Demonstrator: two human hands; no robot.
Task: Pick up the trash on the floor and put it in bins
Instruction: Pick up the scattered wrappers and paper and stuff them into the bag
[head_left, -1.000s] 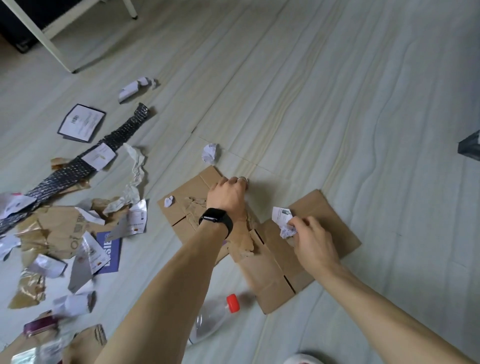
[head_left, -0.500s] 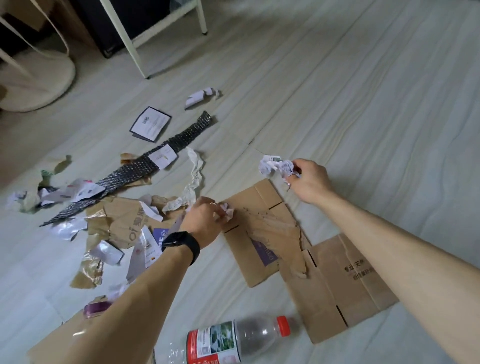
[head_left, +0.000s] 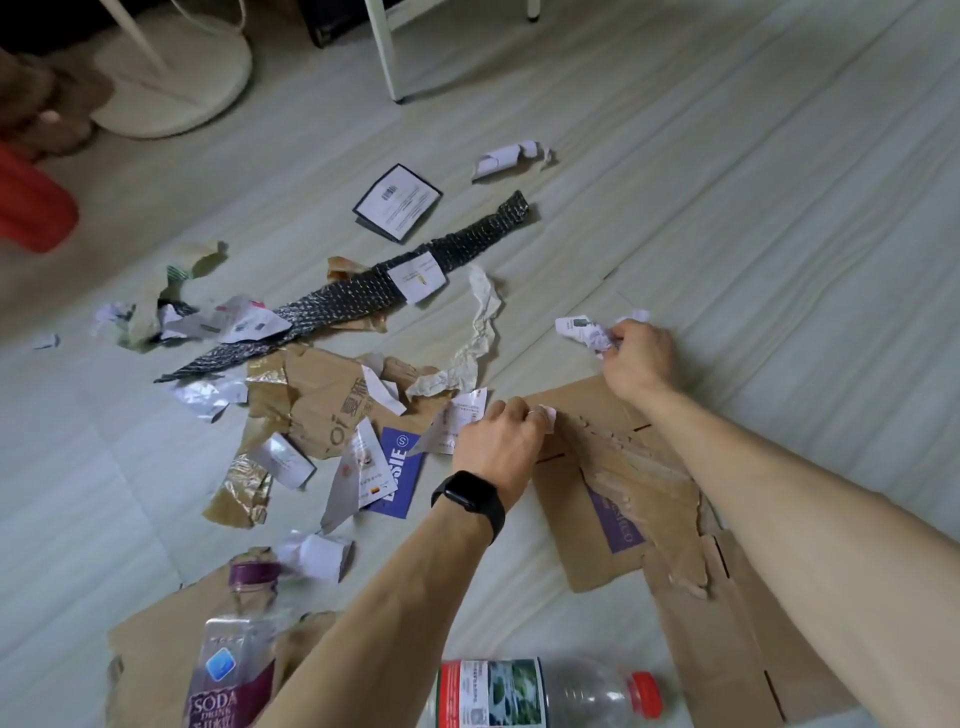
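Observation:
My right hand (head_left: 636, 358) grips crumpled white paper scraps (head_left: 584, 330) just above the floor, past the far corner of a torn flattened cardboard piece (head_left: 608, 499). My left hand (head_left: 501, 449), with a black watch on the wrist, pinches a small white paper scrap (head_left: 549, 414) at that cardboard's near-left edge. To its left lies a heap of trash: torn brown paper (head_left: 317, 400), white slips, a blue card (head_left: 397, 470) and a long black bubble-wrap strip (head_left: 363, 296).
Two plastic bottles lie near me: a soda bottle (head_left: 234, 654) on brown cardboard and a red-capped bottle (head_left: 550, 693). A white label card (head_left: 397, 201) and a rolled paper (head_left: 506, 158) lie farther off. A white furniture leg (head_left: 383, 49), a round base (head_left: 176, 78) and a red object (head_left: 28, 202) stand behind.
The view has swung left and closer to the trash heap. My right hand still holds the crumpled scraps at the cardboard's far corner, and my left hand keeps its small scrap.

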